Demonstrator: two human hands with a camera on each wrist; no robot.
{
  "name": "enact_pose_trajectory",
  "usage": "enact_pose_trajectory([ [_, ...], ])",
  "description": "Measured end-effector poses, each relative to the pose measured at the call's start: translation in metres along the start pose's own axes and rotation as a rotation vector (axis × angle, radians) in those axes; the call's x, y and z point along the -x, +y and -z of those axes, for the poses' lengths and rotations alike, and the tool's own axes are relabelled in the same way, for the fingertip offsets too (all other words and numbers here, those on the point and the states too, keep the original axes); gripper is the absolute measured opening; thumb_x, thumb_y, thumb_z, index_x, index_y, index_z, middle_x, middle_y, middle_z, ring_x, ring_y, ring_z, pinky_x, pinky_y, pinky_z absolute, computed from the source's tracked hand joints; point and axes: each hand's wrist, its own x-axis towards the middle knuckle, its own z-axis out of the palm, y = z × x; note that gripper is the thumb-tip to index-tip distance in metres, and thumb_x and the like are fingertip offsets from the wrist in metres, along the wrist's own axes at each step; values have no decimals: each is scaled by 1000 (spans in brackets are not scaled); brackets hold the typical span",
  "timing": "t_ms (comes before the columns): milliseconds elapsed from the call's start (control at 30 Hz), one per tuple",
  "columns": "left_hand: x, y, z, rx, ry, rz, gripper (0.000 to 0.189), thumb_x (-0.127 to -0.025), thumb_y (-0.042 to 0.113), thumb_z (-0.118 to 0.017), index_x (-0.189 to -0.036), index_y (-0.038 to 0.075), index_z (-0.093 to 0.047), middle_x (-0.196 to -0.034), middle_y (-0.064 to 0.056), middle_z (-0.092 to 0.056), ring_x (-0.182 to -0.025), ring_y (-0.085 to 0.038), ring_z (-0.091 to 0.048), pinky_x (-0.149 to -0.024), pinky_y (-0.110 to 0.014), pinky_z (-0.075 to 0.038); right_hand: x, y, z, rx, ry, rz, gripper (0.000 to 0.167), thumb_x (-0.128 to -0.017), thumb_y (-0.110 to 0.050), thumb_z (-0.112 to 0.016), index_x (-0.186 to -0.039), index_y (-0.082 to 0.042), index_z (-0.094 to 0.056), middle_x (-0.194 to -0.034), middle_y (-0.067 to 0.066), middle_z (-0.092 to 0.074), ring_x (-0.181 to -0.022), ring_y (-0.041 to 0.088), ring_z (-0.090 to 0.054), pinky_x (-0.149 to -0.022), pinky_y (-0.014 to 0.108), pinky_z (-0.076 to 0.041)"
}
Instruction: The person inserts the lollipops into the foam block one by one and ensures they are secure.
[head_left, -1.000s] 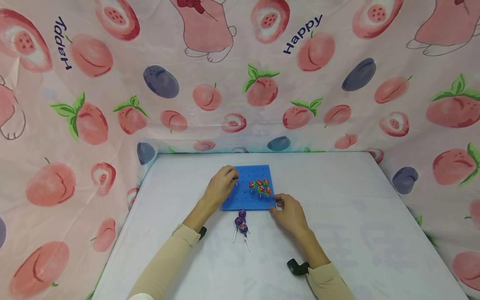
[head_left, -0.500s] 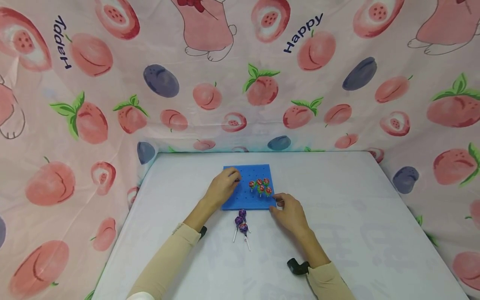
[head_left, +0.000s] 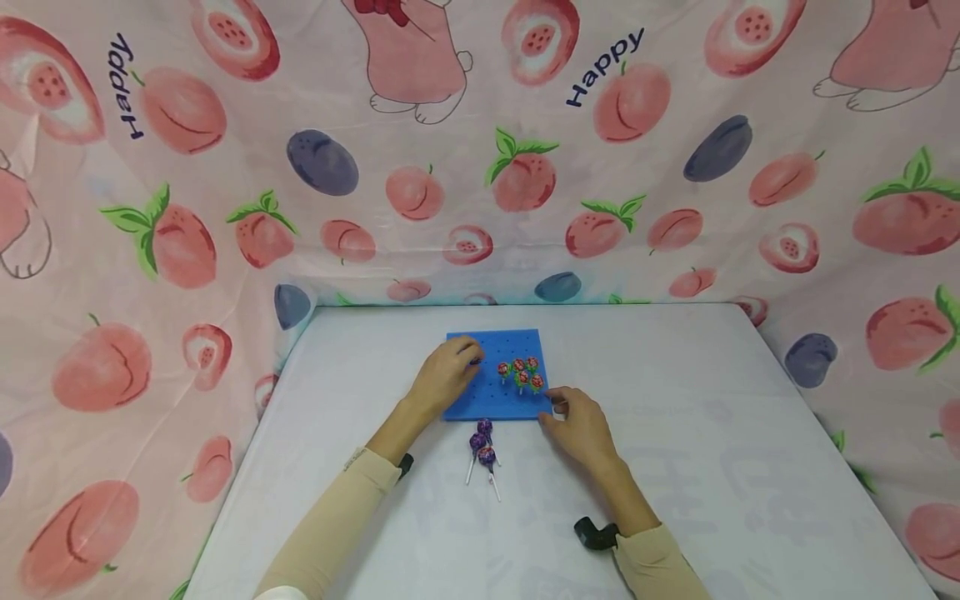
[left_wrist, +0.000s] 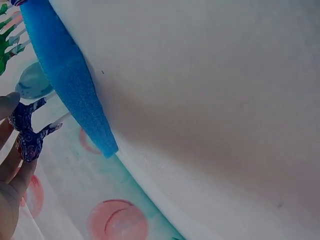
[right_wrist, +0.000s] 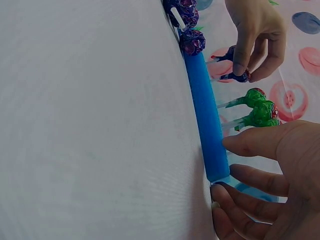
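My left hand (head_left: 442, 375) is over the left part of a blue foam board (head_left: 495, 406) with rows of small holes. Its thumb and fingers pinch the purple-wrapped head of a lollipop (right_wrist: 239, 76), whose stick points down to the board. A second purple lollipop (right_wrist: 230, 53) stands right beside it, close to the fingers. Several red-and-green lollipops (head_left: 521, 377) stand upright on the board's right half. My right hand (head_left: 581, 425) holds the board's near right corner, thumb on the front edge and fingers along the right side.
Three purple lollipops (head_left: 486, 455) lie in a loose pile on the white table (head_left: 712, 467), just in front of the board. A fruit-patterned cloth (head_left: 450, 167) hangs behind the table and along both sides.
My left hand has moved slightly right over the board, and the lollipop stick seen under its fingers is now hidden in the head view. My right hand has stayed at the corner.
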Motion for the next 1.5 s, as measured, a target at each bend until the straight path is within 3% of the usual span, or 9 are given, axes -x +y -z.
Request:
enact_pose_trajectory([
  [400,1,0,1,-34,14,-6,23,-89,7,-83,-111,10,-74,-119,-4,-70,-112,-22,-66,-102,-38,-55,-1,-1,0,11,-4,-10,41,-90,-20,-82,-126,-6,-72,-112,12,-72,-103,28,-69,-86,49,-59],
  [667,1,3,8,12,161,-72,21,-87,2,-83,-106,6,-75,-122,-10,-67,-117,-26,-62,-102,-39,-54,-2,2,-1,24,-6,-6,40,-90,-20,-81,-126,-6,-72,-112,12,-72,-102,27,-69,-85,48,-60],
  [767,2,7,13,46,181,-80,19,-89,1,-81,-106,5,-74,-120,-10,-66,-117,-26,-61,-102,-36,-54,-2,2,-1,26,-11,-10,40,-90,-21,-81,-126,-7,-72,-113,12,-72,-103,27,-69,-86,47,-60],
  [1200,10,24,25,86,89,-49,19,-90,3,-80,-109,3,-74,-118,-8,-64,-113,-24,-60,-97,-33,-56,-1,1,-2,22,2,7,40,-89,-19,-82,-125,-6,-72,-110,12,-72,-100,27,-69,-84,48,-59],
  [1500,21,37,32,140,11,8,23,-89,5,-83,-110,5,-75,-114,-5,-64,-111,-22,-65,-96,-33,-58,-1,1,-1,20,-4,9,41,-90,-20,-81,-126,-5,-71,-113,13,-72,-102,27,-69,-85,49,-60],
])
